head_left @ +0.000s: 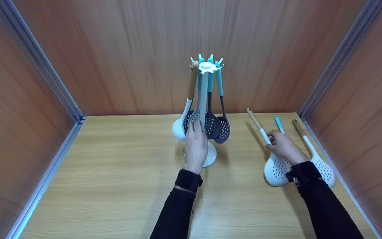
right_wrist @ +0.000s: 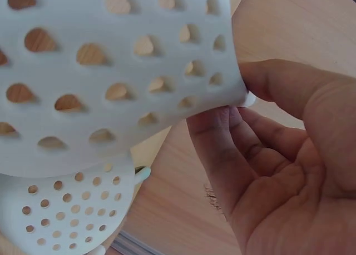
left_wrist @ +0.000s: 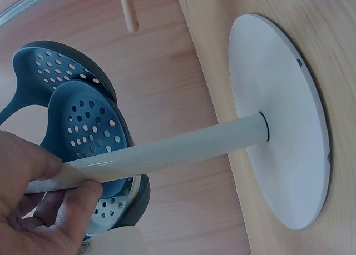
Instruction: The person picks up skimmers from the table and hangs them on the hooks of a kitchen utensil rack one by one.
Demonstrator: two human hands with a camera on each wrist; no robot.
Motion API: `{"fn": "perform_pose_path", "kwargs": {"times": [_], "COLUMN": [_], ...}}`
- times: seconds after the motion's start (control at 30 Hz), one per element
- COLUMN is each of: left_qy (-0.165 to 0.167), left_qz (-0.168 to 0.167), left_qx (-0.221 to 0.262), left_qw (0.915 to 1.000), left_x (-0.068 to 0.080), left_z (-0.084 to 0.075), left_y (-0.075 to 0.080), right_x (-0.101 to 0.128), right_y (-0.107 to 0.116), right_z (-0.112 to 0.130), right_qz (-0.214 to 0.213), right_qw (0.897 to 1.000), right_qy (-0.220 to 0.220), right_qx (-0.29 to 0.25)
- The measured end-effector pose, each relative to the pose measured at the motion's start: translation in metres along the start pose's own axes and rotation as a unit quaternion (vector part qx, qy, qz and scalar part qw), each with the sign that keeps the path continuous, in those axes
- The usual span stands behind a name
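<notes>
A: What does the left hand (head_left: pixel 195 146) hold?
B: Its fingers and thumb curl round the white pole (left_wrist: pixel 167 152) of the utensil stand, low down, just above the round white base (left_wrist: pixel 281 121) that sits on the wooden table (head_left: pixel 111 172).

A: And what hangs about that hand?
B: Two dark perforated spoons (left_wrist: pixel 83 121) hang just behind the pole, beside the fingers. A white ladle with a wooden handle (head_left: pixel 186 106) hangs on the stand's left side. Teal handles run up to the hooks at the stand's top (head_left: pixel 207 66).

A: The right hand (head_left: pixel 284 146)?
B: It grips the handle of a white slotted spoon (head_left: pixel 275 167) where white meets wood; the spoon's bowl lies on the table, close to the wrist.

A: What lies around it?
B: A second white slotted spoon (head_left: pixel 323 169) lies just to the right, near the side wall. A small teal handle (head_left: pixel 279 123) shows between the two wooden handles, beyond the fingers.
</notes>
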State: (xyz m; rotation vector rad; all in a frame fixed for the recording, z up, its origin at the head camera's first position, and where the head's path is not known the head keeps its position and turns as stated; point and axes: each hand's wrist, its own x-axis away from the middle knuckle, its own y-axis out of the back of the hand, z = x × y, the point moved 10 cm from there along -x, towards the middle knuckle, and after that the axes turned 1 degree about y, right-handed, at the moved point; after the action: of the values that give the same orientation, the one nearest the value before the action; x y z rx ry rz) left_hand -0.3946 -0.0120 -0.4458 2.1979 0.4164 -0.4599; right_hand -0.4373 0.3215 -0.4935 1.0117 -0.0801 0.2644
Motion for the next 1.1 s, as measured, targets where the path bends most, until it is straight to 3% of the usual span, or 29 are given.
{"fn": "perform_pose_path", "kwargs": {"times": [0.47,0.8,1.1], "left_qy": [-0.008,-0.006,-0.011], "left_qz": [-0.005,0.001,-0.013], "left_qx": [0.002,0.007,0.005], "left_qw": [1.0000,1.0000,0.9998], "left_x": [0.000,0.000,-0.001], "left_z": [-0.001,0.000,-0.001], "left_y": [0.001,-0.001,0.001], "right_x": [0.000,0.005,0.008], "right_y": [0.013,0.017,0.026], "right_z": [0.014,0.024,0.041], "right_qz": [-0.067,-0.085,-0.122], "right_qw": [0.997,0.995,0.989], "right_qy": [0.040,0.041,0.084], "right_qx": [-0.024,-0.025,-0.026]}}
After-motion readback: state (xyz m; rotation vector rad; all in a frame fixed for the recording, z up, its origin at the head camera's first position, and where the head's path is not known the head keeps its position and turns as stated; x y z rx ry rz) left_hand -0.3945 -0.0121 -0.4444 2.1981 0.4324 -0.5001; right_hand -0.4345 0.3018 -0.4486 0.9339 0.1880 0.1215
